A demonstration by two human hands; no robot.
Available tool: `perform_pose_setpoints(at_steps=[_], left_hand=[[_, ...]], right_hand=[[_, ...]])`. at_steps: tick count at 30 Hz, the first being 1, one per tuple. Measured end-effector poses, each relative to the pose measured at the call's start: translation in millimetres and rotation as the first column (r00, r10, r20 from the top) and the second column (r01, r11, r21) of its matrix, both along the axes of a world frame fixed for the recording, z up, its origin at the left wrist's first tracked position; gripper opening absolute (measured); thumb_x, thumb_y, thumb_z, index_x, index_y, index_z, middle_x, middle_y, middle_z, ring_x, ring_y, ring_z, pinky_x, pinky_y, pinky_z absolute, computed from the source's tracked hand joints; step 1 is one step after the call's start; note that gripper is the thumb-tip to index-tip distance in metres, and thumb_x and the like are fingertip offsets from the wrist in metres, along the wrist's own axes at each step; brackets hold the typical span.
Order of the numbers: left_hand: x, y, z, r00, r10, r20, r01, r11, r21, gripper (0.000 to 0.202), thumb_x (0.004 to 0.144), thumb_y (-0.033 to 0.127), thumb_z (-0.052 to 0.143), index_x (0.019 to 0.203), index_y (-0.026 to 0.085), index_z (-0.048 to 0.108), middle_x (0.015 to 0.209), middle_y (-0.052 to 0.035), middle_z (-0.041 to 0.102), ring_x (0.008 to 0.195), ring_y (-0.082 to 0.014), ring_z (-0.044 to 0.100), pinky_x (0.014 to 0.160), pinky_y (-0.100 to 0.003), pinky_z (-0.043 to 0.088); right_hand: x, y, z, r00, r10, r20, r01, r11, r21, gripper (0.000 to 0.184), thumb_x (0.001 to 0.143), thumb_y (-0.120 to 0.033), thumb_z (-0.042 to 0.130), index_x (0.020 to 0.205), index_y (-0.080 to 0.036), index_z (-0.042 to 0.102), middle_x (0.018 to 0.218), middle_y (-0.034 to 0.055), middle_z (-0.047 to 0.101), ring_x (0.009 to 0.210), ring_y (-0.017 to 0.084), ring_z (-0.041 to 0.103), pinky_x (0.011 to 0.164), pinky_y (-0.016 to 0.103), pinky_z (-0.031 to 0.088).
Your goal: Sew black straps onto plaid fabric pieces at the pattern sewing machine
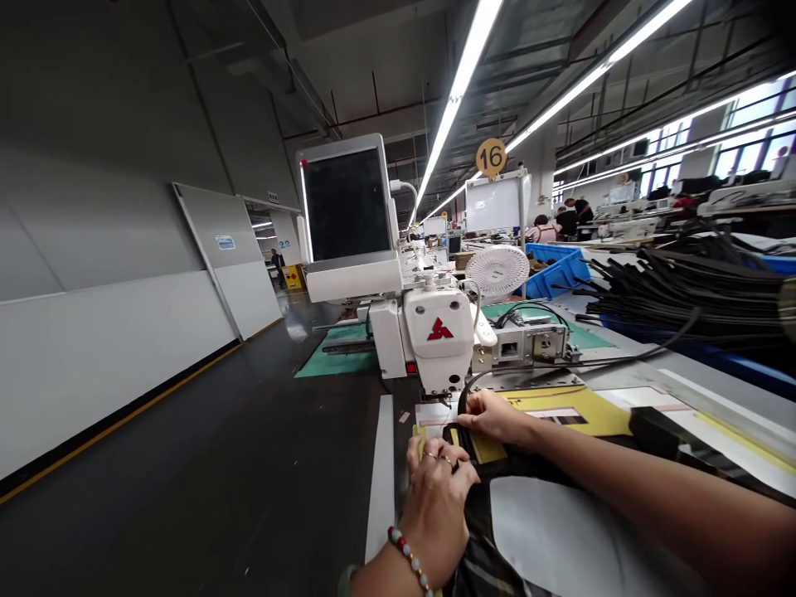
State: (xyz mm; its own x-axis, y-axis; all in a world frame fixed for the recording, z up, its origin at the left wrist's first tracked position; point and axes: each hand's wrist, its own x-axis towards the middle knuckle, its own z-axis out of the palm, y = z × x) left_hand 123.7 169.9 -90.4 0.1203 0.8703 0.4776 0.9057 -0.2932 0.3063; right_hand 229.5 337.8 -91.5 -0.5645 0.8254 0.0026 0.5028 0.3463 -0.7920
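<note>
My right hand (494, 417) pinches a black strap (465, 396) just in front of the white sewing machine head (439, 332). The strap curves up from the fingers and runs off to the right. My left hand (439, 489), wearing rings and a beaded bracelet, sits closer to me with bent fingers pressed on dark fabric (482, 531) at the edge of a yellow and white template (488, 448). Its fingertips are partly hidden, so the exact grip is unclear. The needle area lies right beyond both hands.
A dark screen (345, 207) stands above the machine's left side. A white fan (497, 272) and a blue bin (556, 269) are behind. Many black straps (672, 282) pile up at the right. The white table edge (381, 481) runs along my left.
</note>
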Motion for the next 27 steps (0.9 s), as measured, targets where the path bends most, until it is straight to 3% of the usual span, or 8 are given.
perform_pose_setpoints(at_steps=[7,14,19,23,27], left_hand=[[-3,3,-2.3,0.997,-0.071,0.036,0.071,0.997,0.013,0.030,0.066,-0.001,0.047,0.081,0.022,0.059,0.088,0.0006,0.065,0.099,-0.0216,0.049,0.105,-0.051,0.013],[0,5,2.8,0.979,-0.102,0.174,0.105,0.994,-0.007,0.022,0.066,-0.002,0.047,0.068,0.018,0.055,0.076,-0.0011,0.064,0.087,-0.0201,0.053,0.097,-0.047,0.027],[-2,7,7.6,0.982,-0.100,0.160,0.107,0.994,-0.037,0.025,0.062,-0.005,0.045,0.065,0.018,0.055,0.072,-0.0014,0.062,0.087,-0.0198,0.054,0.097,-0.047,0.027],[-2,8,6.4,0.988,-0.083,0.126,0.093,0.993,-0.073,0.027,0.058,-0.004,0.044,0.068,0.019,0.055,0.070,-0.0009,0.059,0.086,-0.0199,0.053,0.101,-0.047,0.025],[2,6,2.7,0.996,-0.068,0.064,0.075,0.991,-0.109,0.039,0.059,0.002,0.046,0.090,0.021,0.061,0.084,-0.0042,0.059,0.092,-0.0231,0.051,0.105,-0.050,0.021]], right_hand=[[2,2,2.0,0.995,0.025,0.101,-0.033,0.996,0.085,0.026,0.065,-0.033,0.065,0.052,-0.017,0.050,0.047,-0.0046,0.043,0.050,0.009,0.035,0.051,0.024,0.025],[3,-1,7.1,0.983,0.060,0.175,-0.093,0.978,0.186,0.029,0.065,-0.026,0.065,0.048,-0.018,0.043,0.044,-0.0052,0.040,0.050,0.009,0.030,0.057,0.027,0.025],[9,-13,1.3,0.981,0.059,0.183,-0.103,0.966,0.239,0.027,0.071,-0.028,0.062,0.052,-0.018,0.046,0.050,-0.0023,0.045,0.056,0.012,0.036,0.064,0.030,0.029],[12,-19,-1.3,0.981,0.064,0.186,-0.122,0.940,0.320,0.025,0.072,-0.026,0.061,0.053,-0.018,0.048,0.058,0.0013,0.051,0.066,0.016,0.041,0.073,0.034,0.031],[12,-19,-0.9,0.975,0.082,0.205,-0.141,0.946,0.293,0.024,0.075,-0.027,0.059,0.056,-0.017,0.049,0.061,0.0020,0.053,0.066,0.016,0.043,0.074,0.035,0.031]])
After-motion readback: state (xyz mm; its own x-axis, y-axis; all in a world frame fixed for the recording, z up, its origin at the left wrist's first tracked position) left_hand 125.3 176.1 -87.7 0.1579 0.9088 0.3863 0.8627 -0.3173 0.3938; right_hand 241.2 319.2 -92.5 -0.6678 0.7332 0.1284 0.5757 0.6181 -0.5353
